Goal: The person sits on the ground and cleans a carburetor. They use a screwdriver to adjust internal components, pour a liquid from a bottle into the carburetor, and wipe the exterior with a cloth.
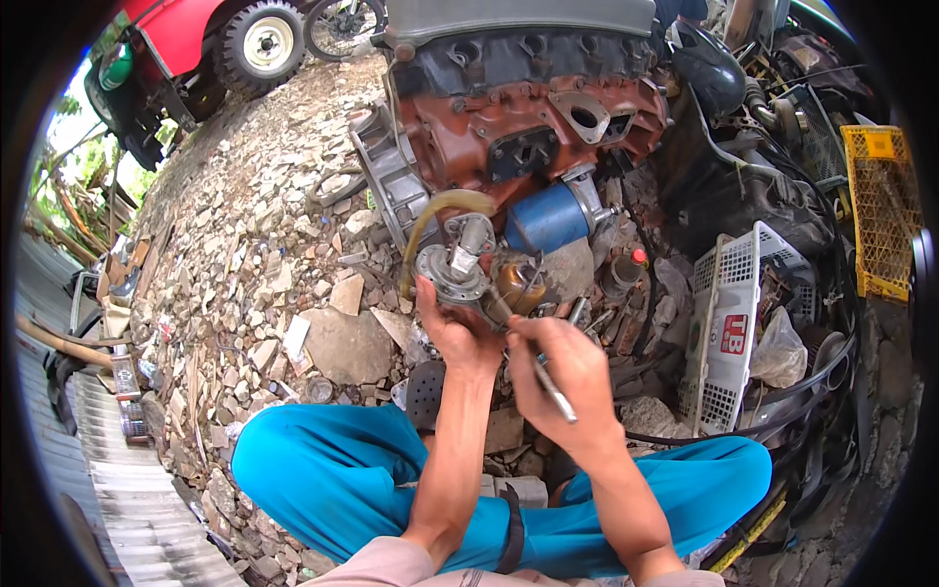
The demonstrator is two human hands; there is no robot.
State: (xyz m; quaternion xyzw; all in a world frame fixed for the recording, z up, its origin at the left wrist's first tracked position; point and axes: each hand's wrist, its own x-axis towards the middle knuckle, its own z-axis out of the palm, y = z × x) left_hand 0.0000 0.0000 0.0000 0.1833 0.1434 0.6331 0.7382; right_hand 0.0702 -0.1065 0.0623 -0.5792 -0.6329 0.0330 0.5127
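Ground (245, 245) strewn with broken stone spreads around a person in bright blue trousers (323, 479), whose knees point out to left and right. Between and beyond the knees, at the middle of the scene, the left hand (460, 338) supports a round, flanged metal part (455, 274) from its near side, thumb up along the left of the rim and the other fingers partly curled, mostly hidden below it. The right hand (562, 367), just to the right, is closed around a slim tool (557, 393) with a silvery shaft that slants out of the fist toward the near right; its far end lies by the part's right edge, and whether it touches cannot be told. A yellowish hose (419, 230) arches at the far left of the part. Close to its right sits an amber-coloured piece (520, 284), and farther away a blue cylinder (548, 217) lies tilted against a large rust-red engine (445, 137). Over on the right stands a white plastic basket (719, 342) of odds and ends, with a yellow crate (875, 210) beyond it. At the far left is a red vehicle (181, 34); at the near left lies corrugated sheeting (122, 489).
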